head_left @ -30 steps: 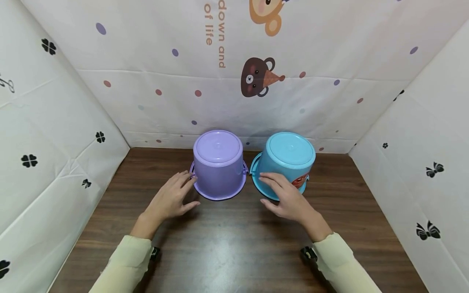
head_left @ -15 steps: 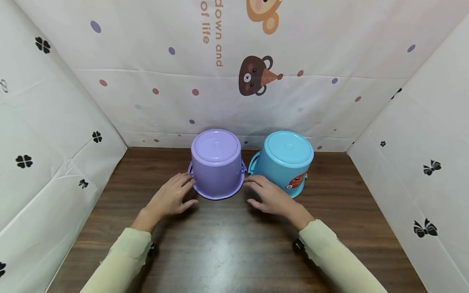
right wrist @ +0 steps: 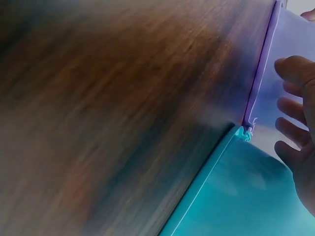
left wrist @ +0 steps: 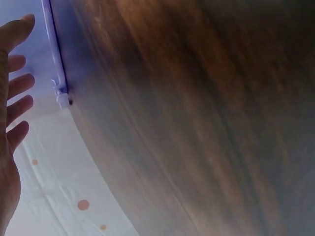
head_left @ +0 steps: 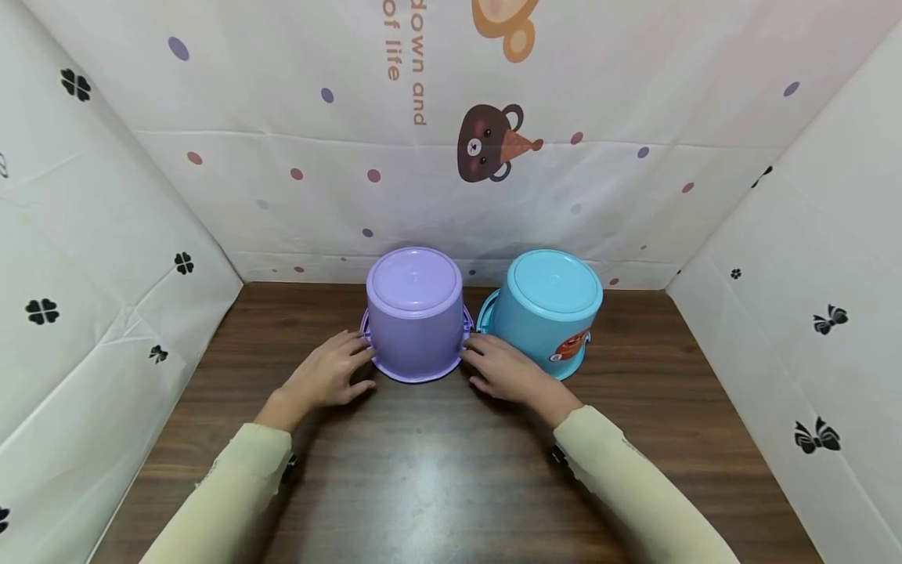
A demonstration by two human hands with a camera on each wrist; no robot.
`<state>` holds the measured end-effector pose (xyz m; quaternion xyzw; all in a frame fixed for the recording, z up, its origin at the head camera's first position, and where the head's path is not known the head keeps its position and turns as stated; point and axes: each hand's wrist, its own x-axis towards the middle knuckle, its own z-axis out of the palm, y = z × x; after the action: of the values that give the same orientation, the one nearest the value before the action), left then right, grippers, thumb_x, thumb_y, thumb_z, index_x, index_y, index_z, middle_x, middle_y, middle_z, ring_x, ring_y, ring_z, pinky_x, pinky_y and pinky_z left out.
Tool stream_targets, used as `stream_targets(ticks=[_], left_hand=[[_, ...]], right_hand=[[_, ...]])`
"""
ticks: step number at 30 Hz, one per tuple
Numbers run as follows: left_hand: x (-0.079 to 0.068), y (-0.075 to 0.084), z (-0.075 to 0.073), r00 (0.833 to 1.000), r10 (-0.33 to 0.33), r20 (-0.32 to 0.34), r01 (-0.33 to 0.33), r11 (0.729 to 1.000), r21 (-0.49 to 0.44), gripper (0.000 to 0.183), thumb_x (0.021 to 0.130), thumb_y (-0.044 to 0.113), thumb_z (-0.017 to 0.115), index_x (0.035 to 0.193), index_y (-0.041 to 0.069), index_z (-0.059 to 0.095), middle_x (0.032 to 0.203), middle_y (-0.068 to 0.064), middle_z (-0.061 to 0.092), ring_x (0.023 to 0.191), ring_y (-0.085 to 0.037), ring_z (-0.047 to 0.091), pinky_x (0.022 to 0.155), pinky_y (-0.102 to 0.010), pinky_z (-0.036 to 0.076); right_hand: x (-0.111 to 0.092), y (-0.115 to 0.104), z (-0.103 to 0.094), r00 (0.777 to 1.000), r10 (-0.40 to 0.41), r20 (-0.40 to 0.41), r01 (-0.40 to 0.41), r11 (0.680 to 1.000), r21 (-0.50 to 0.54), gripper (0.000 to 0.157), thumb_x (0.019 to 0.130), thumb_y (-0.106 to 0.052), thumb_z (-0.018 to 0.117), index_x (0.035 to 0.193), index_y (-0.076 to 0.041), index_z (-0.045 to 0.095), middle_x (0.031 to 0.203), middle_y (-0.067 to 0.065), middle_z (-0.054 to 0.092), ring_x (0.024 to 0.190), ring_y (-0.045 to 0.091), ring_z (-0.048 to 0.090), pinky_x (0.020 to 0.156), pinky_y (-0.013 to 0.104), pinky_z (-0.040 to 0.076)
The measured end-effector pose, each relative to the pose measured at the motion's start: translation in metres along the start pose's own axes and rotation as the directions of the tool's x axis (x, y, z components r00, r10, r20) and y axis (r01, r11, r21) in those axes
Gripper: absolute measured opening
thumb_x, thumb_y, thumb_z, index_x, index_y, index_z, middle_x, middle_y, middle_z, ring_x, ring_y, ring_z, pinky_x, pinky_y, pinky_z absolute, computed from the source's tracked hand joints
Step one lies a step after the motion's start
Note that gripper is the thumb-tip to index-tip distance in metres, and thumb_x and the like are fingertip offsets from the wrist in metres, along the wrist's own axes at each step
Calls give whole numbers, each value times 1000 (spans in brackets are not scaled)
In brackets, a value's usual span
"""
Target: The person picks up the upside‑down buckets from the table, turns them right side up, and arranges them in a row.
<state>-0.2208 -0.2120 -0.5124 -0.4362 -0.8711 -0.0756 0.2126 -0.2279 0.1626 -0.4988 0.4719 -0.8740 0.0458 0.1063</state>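
A purple bucket [head_left: 414,333] stands upside down on the wooden table, its base facing up and its rim on the wood. My left hand [head_left: 330,373] is beside its left side, fingertips right at the wall near the handle joint. On the opposite side, my right hand [head_left: 509,371] reaches into the gap by the blue bucket [head_left: 539,333], fingertips at the purple wall. Both wrist views show loosely bent, spread fingers curling round nothing. The blue bucket is also upturned and carries a red label [head_left: 569,346]. Its rim meets the purple one close to the handle joints [right wrist: 247,132].
Behind the buckets rises a white cloth wall [head_left: 310,211] with dots and a printed bear [head_left: 482,145]. White side walls with black clover and bow prints flank the dark wooden table [head_left: 416,470].
My right hand has moved left from in front of the blue bucket to the purple bucket's right side. My left hand stays by the purple bucket's left side. Both buckets stay in place.
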Motion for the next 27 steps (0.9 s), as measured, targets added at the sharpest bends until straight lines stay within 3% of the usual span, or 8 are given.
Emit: stream_targets(ticks=[7, 18, 27], left_hand=[[3, -7, 6, 999, 34, 31, -34, 999, 5, 45, 77, 33, 88, 108, 2, 77, 113, -19, 74, 114, -41, 68, 101, -58, 54], [1, -17, 13, 996, 75, 57, -73, 996, -41, 26, 77, 17, 86, 97, 3, 77, 103, -14, 73, 103, -35, 69, 99, -57, 55], [2, -22, 18, 993, 113, 25, -112, 993, -48, 11, 78, 4, 78, 85, 6, 71, 89, -9, 63, 84, -30, 61, 81, -45, 55]], right_hand=[[8, 4, 4, 998, 29, 59, -26, 999, -47, 40, 89, -18, 79, 125, -3, 67, 124, 13, 65, 120, 30, 62, 107, 41, 51], [12, 5, 15, 999, -31, 7, 31, 999, -23, 28, 89, -11, 76, 117, -5, 71, 115, 13, 68, 112, 30, 65, 103, 43, 53], [21, 9, 18, 999, -47, 7, 47, 998, 35, 18, 92, -6, 73, 109, -10, 73, 110, 8, 69, 103, 23, 68, 92, 36, 57]])
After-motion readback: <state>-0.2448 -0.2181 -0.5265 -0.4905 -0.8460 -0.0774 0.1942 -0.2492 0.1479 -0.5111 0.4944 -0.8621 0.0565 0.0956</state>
